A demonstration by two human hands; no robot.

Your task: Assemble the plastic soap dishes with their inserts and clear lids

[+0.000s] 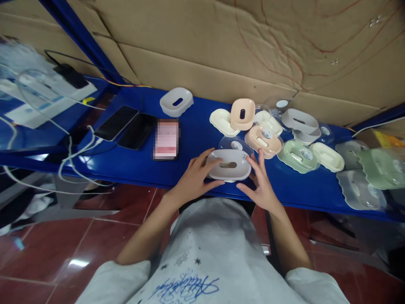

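The work in hand was a two-handed hold on the grey soap dish, which sat on the blue surface close to its near edge, at twelve o'clock from the person's chest. The left hand came in at the dish's nine o'clock, forearm angled inward. Its grip was closed on that end, fingers over the top and thumb at the near rim. The right hand bracketed the three o'clock end more loosely, with straighter, spread fingers and the thumb under the near rim. By my judgement, any lift from here would call for even pressure from both sides. A clear lid lay just beyond at twelve o'clock. Farther off, a peach dish and a green dish lay toward two o'clock, and two phones toward ten.
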